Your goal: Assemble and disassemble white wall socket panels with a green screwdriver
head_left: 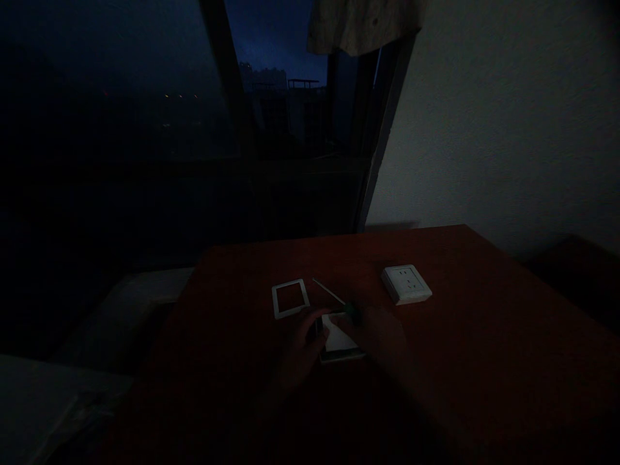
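A white, square wall-socket box [341, 339] rests on the red-brown table in front of me, with a dark gap along its near and left edges. My left hand [304, 342] is closed round its left side, thumb on the top face. From the right, my right hand [380, 332] grips it with the thumb laid over the top. Just behind the box, a screwdriver [330, 292] points its shaft away to the left. Its dark green handle touches or sits under my right hand; I cannot tell which. A thin white square frame [276, 302] lies flat beyond my left hand.
Another white socket [407, 284], whole and with its holes showing, sits on the table [484, 310] to the right. Behind are a dark window [247, 129], a hanging cloth [363, 26] and a pale wall [498, 129]. The room is very dim.
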Available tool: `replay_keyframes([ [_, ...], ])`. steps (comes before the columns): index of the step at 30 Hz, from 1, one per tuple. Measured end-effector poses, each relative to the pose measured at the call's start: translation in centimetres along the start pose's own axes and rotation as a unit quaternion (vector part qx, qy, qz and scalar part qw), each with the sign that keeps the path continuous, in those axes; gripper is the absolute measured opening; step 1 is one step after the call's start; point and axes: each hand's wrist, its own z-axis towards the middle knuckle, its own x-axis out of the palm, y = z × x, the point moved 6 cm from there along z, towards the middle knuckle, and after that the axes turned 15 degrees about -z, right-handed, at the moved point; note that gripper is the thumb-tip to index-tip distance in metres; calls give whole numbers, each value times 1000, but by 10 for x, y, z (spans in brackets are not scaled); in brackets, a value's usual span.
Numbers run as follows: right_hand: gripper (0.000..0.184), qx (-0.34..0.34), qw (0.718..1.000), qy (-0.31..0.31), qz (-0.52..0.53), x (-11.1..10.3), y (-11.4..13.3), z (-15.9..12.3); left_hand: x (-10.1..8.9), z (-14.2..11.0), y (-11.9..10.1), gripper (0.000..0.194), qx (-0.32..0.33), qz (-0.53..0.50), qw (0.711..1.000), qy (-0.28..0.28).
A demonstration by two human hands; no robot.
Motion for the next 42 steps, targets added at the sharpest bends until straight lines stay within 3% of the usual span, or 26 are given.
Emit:
replay_keyframes([
  [10,56,-16,1000,20,-1,-3,1,-5,2,-1,0,33,-21,-10,999,-26],
  [18,55,-24,998,30,-45,-6,5,-2,2,0,1,33,1,17,999,-27],
  [26,55,-34,999,12,-25,-6,5,2,2,4,-1,36,22,13,999,-23],
  [37,54,-22,1000,7,-19,-1,5,1,0,2,11,41,-31,-38,998,-32],
  [42,47,-46,996,-21,73,9,-3,-3,-2,-1,5,48,-73,-45,996,12],
])
